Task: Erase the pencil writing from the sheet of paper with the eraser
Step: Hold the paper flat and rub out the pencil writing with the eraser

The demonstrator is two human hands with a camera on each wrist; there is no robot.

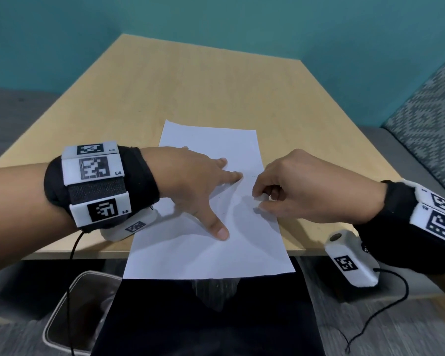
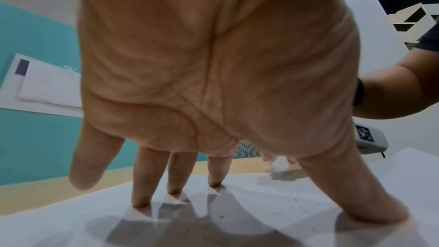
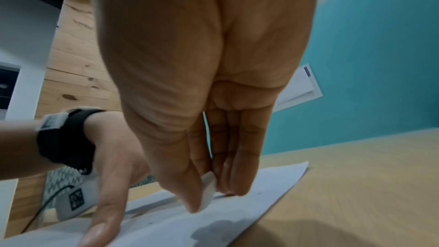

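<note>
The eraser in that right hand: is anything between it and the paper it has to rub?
Nothing visible. The small white eraser, pinched in the right hand, sits directly on the white sheet of paper. The left hand presses the sheet beside it, fingers spread, clear of the eraser.

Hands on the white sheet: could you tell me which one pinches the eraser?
The right hand pinches the small white eraser; the left hand only presses the paper flat.

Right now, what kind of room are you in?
Probably an office or lounge nook: a light wooden table against a teal wall, and a patterned upholstered seat beside it.
</note>
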